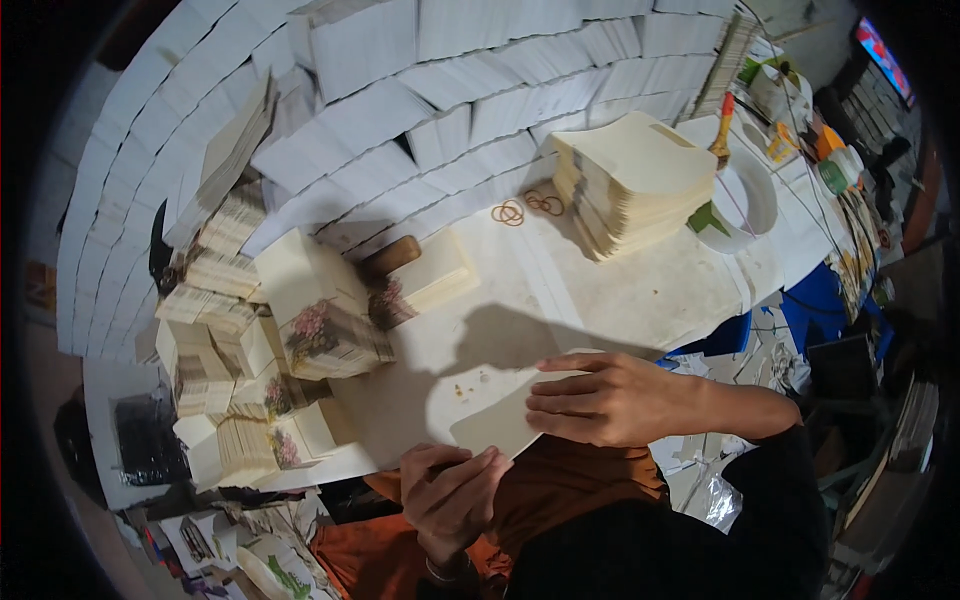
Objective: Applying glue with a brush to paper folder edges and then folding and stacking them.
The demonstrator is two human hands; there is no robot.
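Observation:
My right hand [600, 400] lies flat on a cream paper sheet [492, 425] at the near edge of the white worktable [640, 290], fingers pointing left. My left hand [450, 490] grips the sheet's near corner from below, fingers curled around it. Beyond the sheet, a tall stack of cream sheets [635, 180] stands at the far right of the table.
Piles of folded paper pieces with pink flower print [320, 330] crowd the table's left. A wooden roller [390, 257] and rubber bands [525, 208] lie mid-table. A white bowl [745, 200] with a brush [722, 130] sits far right. A wall of stacked white paper [400, 110] stands behind.

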